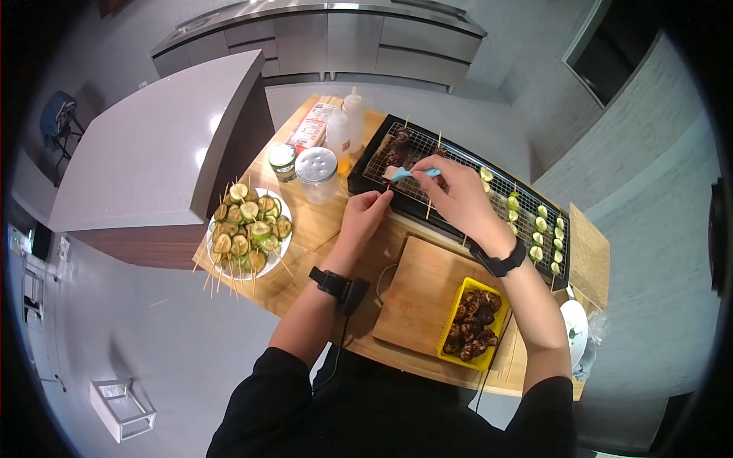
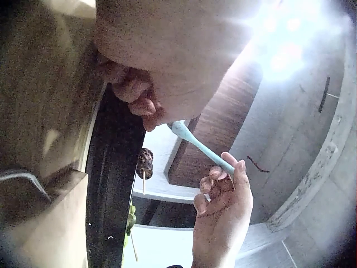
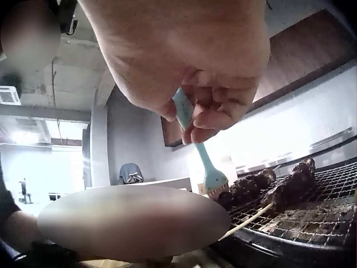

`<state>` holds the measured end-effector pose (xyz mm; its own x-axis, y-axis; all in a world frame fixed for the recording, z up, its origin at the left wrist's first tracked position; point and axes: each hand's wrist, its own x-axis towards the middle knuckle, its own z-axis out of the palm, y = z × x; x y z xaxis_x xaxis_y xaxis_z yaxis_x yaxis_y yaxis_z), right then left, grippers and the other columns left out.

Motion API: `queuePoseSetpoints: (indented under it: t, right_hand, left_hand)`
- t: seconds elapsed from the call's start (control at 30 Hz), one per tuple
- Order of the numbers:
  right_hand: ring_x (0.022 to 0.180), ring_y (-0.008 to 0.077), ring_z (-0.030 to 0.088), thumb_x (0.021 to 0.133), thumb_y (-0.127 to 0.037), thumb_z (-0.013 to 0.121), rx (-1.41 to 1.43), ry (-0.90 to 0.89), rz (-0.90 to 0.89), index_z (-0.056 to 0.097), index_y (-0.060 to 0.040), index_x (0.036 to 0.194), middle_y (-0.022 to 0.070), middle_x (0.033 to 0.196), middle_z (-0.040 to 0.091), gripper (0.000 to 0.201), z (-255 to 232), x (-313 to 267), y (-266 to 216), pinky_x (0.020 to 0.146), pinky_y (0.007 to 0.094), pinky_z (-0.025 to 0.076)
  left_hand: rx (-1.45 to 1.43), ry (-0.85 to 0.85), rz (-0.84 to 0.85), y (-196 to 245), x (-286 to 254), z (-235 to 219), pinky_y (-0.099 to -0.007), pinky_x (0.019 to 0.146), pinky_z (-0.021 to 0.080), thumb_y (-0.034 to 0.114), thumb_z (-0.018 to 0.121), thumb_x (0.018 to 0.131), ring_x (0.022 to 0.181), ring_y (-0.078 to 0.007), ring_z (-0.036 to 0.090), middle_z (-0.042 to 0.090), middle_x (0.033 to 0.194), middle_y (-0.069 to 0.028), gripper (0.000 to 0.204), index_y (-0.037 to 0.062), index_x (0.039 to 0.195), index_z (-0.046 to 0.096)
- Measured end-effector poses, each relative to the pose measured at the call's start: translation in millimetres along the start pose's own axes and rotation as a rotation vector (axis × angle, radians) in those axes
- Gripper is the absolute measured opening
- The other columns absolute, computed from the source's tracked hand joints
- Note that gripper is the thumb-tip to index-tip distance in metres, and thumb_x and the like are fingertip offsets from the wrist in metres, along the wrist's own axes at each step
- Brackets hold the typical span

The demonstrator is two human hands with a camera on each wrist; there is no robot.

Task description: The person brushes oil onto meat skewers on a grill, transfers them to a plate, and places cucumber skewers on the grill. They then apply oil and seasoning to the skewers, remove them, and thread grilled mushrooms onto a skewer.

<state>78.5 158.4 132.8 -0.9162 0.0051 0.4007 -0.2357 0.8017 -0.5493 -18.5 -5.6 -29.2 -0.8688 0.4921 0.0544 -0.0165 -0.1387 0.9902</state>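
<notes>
My right hand (image 1: 458,200) grips the handle of a light blue basting brush (image 3: 212,176). The brush's bristles rest against a skewer of dark browned chunks (image 3: 245,188) at the grill's left end. Low at the grill's front edge, my left hand (image 1: 365,217) pinches the stick end of that skewer; its curled fingers (image 2: 134,95) largely hide the stick. Beside it on the wire mesh lies another dark skewer (image 3: 293,184), its bare stick pointing toward me. The black grill (image 1: 435,217) also carries several skewers of green-rimmed slices (image 1: 537,238) at the right.
A plate (image 1: 286,244) piled with sliced vegetable skewers stands left. Behind it are a shaker jar (image 1: 317,179), a green tin (image 1: 282,160) and squeeze bottles (image 1: 353,114). A cutting board (image 1: 408,305) and a yellow basket (image 1: 445,347) of dark chunks lie in front of the grill.
</notes>
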Motion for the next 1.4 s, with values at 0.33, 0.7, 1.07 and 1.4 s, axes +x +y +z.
queuePoseSetpoints:
  t: [0.33,0.7,1.07,1.4]
  right_hand:
    - [0.064,0.0069,0.058,0.106,-0.018,0.065,0.104,0.103,0.038,0.071,-0.0059,0.114,0.0011,0.075,0.067,0.015,5,-3,-2,0.058,0.026,0.045]
    - [0.059,0.0173,0.063,0.104,-0.023,0.067,0.052,0.085,0.054,0.072,-0.0047,0.109,0.0088,0.071,0.07,0.02,-7,27,13,0.057,0.034,0.047]
    - [0.062,0.0104,0.06,0.106,-0.022,0.064,0.06,0.077,0.101,0.073,-0.0034,0.108,0.0043,0.075,0.071,0.021,-4,57,30,0.057,0.0294,0.045]
    - [0.062,0.0172,0.066,0.104,-0.028,0.066,0.053,0.221,0.121,0.074,-0.0024,0.106,0.0091,0.073,0.073,0.027,-3,80,47,0.06,0.0336,0.049]
  left_hand:
    - [-0.053,0.004,0.021,-5,2,1,-0.0228,0.057,0.033,0.034,0.068,0.106,0.061,-0.0026,0.045,0.054,0.065,0.007,0.042,0.0067,0.074,0.066]
    - [-0.003,-0.004,0.017,2,-1,1,-0.0231,0.056,0.031,0.035,0.068,0.106,0.06,-0.0025,0.044,0.052,0.064,0.0077,0.043,0.0078,0.073,0.064]
    - [0.001,0.002,0.012,0,-1,0,-0.023,0.054,0.031,0.036,0.068,0.106,0.059,-0.002,0.044,0.054,0.064,0.0072,0.045,0.0082,0.071,0.063]
    - [-0.005,-0.018,0.013,-7,5,-2,-0.0222,0.056,0.033,0.036,0.068,0.105,0.06,-0.0022,0.045,0.055,0.066,0.0071,0.044,0.0078,0.073,0.064]
